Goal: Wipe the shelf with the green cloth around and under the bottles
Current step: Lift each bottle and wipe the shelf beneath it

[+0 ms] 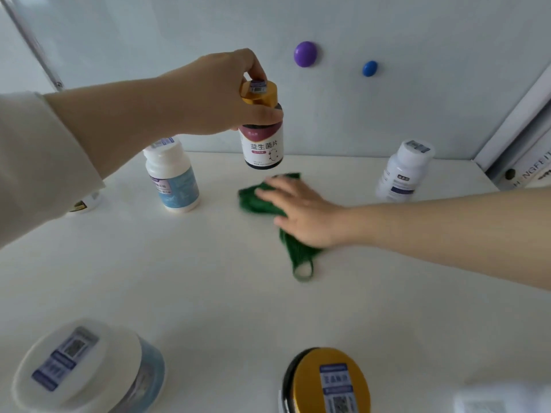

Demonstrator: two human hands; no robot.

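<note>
My left hand [226,96] grips a dark bottle with a gold cap [262,135] by its top and holds it in the air above the white shelf [208,278]. Right below that bottle, my right hand [301,213] lies flat, fingers spread, pressing the green cloth [256,198] onto the shelf. A loop of the cloth sticks out behind the wrist. A white bottle with a blue label [173,177] stands to the left, and a white bottle with a dark label [402,171] to the right.
A white-capped bottle [80,365] and a gold-capped dark bottle [328,383] stand at the near edge. A small jar [85,202] peeks from under my left sleeve. A purple magnet [304,53] and a blue magnet [369,68] stick to the back wall. Binders [524,162] stand at right.
</note>
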